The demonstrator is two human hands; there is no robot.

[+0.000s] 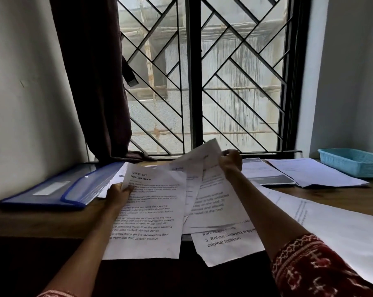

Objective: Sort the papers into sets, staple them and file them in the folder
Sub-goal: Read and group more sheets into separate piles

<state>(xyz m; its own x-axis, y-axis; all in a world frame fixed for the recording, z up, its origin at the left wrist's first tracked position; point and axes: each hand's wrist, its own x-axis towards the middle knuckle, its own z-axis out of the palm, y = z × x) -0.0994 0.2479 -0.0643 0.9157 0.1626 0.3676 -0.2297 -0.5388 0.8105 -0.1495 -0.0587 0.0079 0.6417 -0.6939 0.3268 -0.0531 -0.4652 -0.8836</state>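
Observation:
A fan of printed white papers (151, 213) is lifted above the wooden desk (42, 219) in the middle of the head view. My left hand (118, 195) grips the left edge of the front sheet, headed "Desk Organization". My right hand (231, 160) pinches the top edge of a sheet (205, 155) raised at the back of the fan. More loose sheets (226, 243) lie beneath, hanging over the desk's front edge. A blue translucent folder (59, 189) lies flat at the left, beside my left hand. No stapler is visible.
Two piles of paper (299, 172) lie at the back right, and a large sheet (342, 228) lies at the right. A light blue plastic basket (352, 161) stands in the far right corner. A barred window (202, 82) and a dark curtain (100, 82) are behind the desk.

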